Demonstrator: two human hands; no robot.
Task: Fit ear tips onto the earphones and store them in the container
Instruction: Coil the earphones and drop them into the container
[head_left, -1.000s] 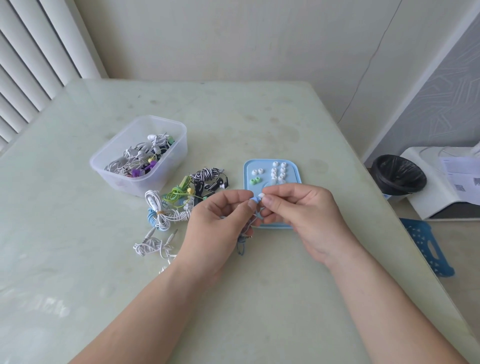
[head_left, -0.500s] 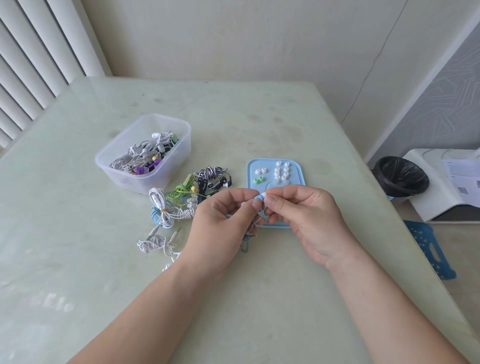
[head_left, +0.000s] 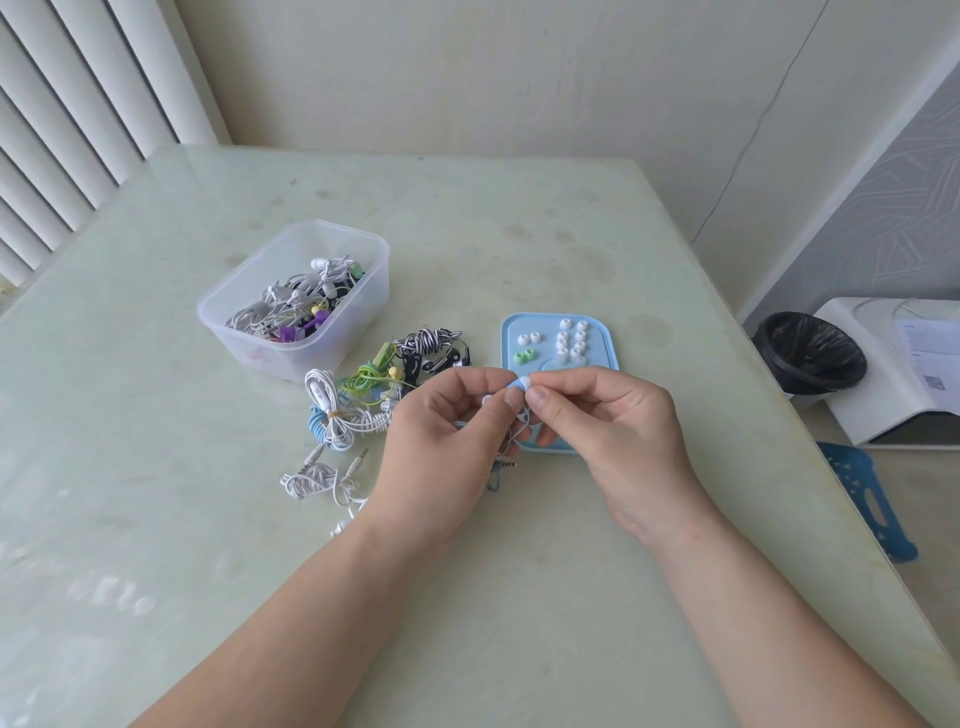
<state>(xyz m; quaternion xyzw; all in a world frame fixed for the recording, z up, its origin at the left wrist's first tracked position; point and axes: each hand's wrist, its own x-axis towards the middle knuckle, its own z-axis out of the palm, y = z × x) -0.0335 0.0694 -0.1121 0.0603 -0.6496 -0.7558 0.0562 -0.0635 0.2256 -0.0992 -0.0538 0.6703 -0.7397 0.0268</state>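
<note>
Earbud (head_left: 518, 384), pale blue (white at one end), pinched by left hand (head_left: 447, 441) and right hand (head_left: 613, 431).

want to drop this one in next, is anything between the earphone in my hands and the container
Only the pile of bundled earphones sits between the left hand and the container. No lid shows on the container, so carrying the blue earphone over the pile should probably clear it.
</note>
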